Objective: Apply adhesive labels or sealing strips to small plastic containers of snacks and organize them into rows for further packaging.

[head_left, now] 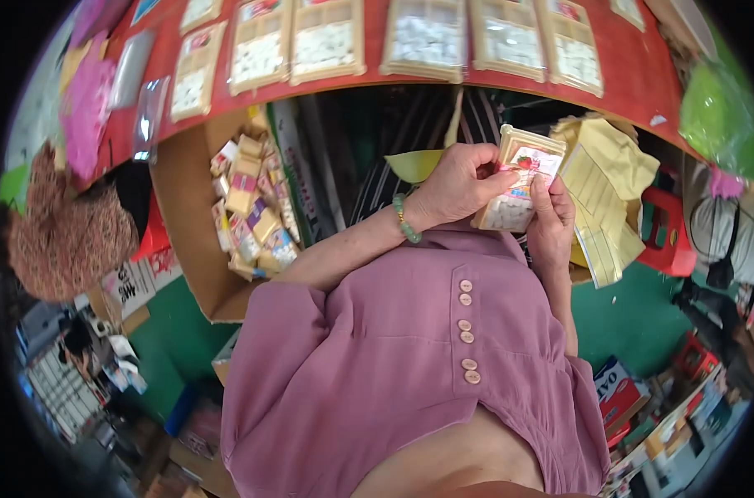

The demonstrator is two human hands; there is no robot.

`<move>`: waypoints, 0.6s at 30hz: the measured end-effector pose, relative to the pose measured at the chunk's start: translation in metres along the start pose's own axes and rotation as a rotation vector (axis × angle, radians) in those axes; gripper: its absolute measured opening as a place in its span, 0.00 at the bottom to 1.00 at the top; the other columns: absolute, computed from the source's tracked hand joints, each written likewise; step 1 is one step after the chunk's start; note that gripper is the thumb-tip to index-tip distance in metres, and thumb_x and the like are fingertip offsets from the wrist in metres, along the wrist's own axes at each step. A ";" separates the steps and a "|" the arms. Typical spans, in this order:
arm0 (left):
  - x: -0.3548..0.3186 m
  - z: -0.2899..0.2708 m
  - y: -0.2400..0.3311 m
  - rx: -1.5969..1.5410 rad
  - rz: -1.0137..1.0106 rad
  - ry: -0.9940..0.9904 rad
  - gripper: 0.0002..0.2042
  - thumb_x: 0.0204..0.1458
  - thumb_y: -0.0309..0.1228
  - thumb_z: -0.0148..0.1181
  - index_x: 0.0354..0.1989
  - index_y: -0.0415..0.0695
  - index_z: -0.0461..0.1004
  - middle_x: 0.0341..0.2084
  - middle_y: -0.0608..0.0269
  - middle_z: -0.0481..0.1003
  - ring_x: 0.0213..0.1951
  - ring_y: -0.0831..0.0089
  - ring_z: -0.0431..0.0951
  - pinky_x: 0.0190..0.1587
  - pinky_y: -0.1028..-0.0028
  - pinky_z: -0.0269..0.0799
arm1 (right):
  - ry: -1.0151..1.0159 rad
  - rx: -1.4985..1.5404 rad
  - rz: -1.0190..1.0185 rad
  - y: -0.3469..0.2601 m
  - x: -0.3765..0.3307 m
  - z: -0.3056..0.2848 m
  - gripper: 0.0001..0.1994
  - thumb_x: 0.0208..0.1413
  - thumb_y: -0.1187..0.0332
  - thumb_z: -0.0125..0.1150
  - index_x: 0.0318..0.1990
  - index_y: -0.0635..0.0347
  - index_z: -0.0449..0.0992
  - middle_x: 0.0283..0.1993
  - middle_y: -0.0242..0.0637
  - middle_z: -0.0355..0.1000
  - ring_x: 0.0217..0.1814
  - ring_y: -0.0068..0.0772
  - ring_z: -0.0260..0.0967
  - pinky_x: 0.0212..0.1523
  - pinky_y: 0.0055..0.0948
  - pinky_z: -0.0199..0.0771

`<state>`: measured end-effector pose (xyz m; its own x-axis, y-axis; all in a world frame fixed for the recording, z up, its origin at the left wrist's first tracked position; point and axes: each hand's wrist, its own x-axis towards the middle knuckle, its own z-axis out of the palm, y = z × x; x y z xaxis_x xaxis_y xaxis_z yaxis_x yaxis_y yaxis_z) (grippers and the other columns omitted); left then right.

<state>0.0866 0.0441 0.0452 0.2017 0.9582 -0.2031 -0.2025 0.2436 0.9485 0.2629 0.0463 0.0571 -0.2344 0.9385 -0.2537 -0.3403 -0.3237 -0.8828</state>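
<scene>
Over my lap I hold a small cream plastic case [507, 214] with white pieces under its clear cover. A printed label [532, 166] with a strawberry picture lies on its upper part. My left hand [458, 184], with a green bead bracelet [405, 219] at the wrist, closes its thumb and curled fingers at the case's left edge, the thumb against the label. My right hand [551, 217] grips the case from the right, its thumb on the front. The fingers behind the case are hidden.
Several similar cases [427, 41] lie in a row on the red tabletop [352, 90]. A cardboard box [186, 224] at the left holds many packed cases. Yellow sheets [605, 195] hang at the right, near a red plastic stool [672, 228]. A green plastic bag [722, 120] is at the far right.
</scene>
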 end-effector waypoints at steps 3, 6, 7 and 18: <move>-0.020 -0.027 0.014 0.178 -0.033 0.071 0.10 0.54 0.28 0.59 0.41 0.33 0.75 0.34 0.65 0.77 0.35 0.83 0.74 0.37 0.81 0.71 | -0.157 -0.228 0.165 0.007 0.014 0.011 0.12 0.61 0.70 0.52 0.49 0.64 0.72 0.45 0.35 0.74 0.46 0.21 0.69 0.51 0.23 0.66; -0.056 -0.054 0.023 0.083 0.032 0.291 0.11 0.52 0.32 0.63 0.35 0.35 0.76 0.26 0.68 0.75 0.29 0.85 0.71 0.31 0.82 0.69 | -0.456 -0.344 0.301 0.000 0.021 0.036 0.20 0.57 0.74 0.55 0.58 0.63 0.64 0.48 0.35 0.71 0.48 0.23 0.67 0.52 0.25 0.66; -0.073 -0.059 0.037 0.008 0.031 0.342 0.11 0.53 0.30 0.62 0.40 0.34 0.75 0.30 0.69 0.75 0.31 0.85 0.71 0.34 0.82 0.69 | -0.450 -0.375 0.304 -0.005 0.019 0.040 0.22 0.57 0.75 0.56 0.59 0.63 0.63 0.48 0.35 0.70 0.49 0.23 0.67 0.52 0.25 0.67; -0.247 -0.203 -0.009 0.006 -0.102 1.136 0.10 0.55 0.29 0.58 0.42 0.36 0.74 0.26 0.73 0.73 0.26 0.84 0.69 0.28 0.82 0.65 | -0.534 -0.471 0.134 -0.075 0.048 -0.006 0.14 0.56 0.76 0.58 0.50 0.64 0.73 0.40 0.32 0.75 0.43 0.20 0.70 0.46 0.21 0.70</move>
<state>-0.1560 -0.1645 0.0376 -0.7680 0.5162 -0.3791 -0.2299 0.3303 0.9154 0.2831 0.1160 0.1086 -0.7001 0.6687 -0.2503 0.1228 -0.2326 -0.9648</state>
